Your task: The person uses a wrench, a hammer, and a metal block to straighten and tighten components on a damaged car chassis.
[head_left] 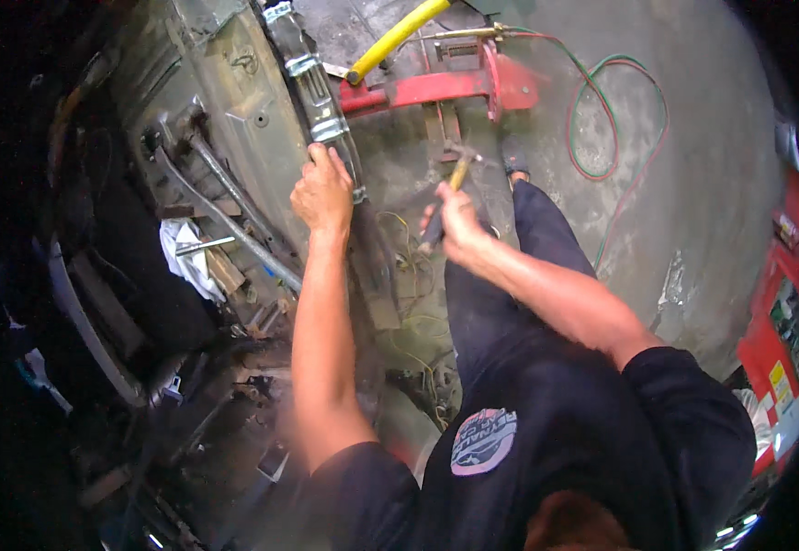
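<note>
My right hand (457, 219) is closed round the dark grip of a hammer (460, 173). Its shaft shows yellow above the fingers, and the metal head, blurred by motion, is raised beside a vehicle's bare body. My left hand (323, 193) rests curled against a long metal sill (312, 92) with shiny bare patches along it. Whatever lies inside those left fingers is hidden. Left of that hand spreads a greenish-grey floor panel (257, 119) of the vehicle. The hammer is apart from the sill.
Past the sill stands a red floor jack (418, 89) with a yellow bar (399, 39). A gas torch (459, 34) lies over it, its red and green hoses (572, 138) looping across the concrete. Metal tubes (234, 216) and a white cloth (188, 262) lie inside the vehicle.
</note>
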Demonstrator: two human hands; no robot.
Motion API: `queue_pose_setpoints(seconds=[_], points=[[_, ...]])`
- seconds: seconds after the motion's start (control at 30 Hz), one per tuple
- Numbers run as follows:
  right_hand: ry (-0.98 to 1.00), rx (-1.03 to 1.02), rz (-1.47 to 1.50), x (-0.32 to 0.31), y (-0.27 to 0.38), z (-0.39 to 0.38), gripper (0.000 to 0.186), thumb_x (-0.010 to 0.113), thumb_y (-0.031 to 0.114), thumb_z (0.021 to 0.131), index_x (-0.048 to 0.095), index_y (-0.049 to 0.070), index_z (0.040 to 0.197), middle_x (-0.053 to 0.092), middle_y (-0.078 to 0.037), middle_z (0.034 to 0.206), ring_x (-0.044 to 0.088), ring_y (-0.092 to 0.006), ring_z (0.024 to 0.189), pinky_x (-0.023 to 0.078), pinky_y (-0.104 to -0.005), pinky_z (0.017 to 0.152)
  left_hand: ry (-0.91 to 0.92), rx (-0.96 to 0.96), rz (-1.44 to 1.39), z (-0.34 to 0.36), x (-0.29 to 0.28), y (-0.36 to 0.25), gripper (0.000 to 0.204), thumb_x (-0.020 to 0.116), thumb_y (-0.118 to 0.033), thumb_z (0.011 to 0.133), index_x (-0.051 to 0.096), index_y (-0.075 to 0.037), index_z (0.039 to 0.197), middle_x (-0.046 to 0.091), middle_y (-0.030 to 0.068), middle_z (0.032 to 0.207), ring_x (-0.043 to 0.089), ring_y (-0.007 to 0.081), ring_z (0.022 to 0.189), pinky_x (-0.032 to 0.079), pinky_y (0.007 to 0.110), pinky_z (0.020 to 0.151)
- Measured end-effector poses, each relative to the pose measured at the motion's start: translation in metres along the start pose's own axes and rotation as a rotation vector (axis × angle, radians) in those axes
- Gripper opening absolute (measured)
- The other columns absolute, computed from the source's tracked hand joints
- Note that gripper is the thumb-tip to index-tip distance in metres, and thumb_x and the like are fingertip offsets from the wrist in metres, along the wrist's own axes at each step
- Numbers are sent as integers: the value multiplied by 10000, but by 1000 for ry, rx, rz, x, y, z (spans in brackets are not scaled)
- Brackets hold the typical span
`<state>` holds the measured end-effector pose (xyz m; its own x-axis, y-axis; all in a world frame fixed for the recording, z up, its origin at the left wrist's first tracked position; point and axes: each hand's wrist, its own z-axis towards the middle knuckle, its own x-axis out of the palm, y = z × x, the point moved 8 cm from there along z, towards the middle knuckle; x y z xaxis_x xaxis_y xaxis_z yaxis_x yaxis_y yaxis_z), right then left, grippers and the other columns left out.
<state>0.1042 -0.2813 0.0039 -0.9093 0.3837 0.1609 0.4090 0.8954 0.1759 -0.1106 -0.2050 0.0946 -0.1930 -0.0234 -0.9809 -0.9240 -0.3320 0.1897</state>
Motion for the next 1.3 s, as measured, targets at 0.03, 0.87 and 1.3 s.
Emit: queue_pose_setpoints(seconds=[0.03,0.87,1.3], points=[[197,17,-144,16,-10,-11,305,497,347,1012,534,58,1103,540,-65,686,564,-227,538,466,-383,462,-12,-2,-2,1,-1,0,230,581,-335,973,538,-110,988,657,121,651,685,333,552,551,443,480],[471,205,-305,24,-12,-31,255,539,352,1012,517,99,1038,511,-40,656,499,-198,493,425,-352,453,2,-43,-52,5,4,6,247,567,-352,977,554,-107,1007,659,119,658,691,325,562,560,448,489],[237,55,-165,52,13,-11,272,488,392,1038,512,121,1025,478,2,646,480,-154,550,406,-332,504,32,-70,-86,-1,3,10,236,554,-342,992,542,-107,979,671,150,669,689,363,582,552,472,501]])
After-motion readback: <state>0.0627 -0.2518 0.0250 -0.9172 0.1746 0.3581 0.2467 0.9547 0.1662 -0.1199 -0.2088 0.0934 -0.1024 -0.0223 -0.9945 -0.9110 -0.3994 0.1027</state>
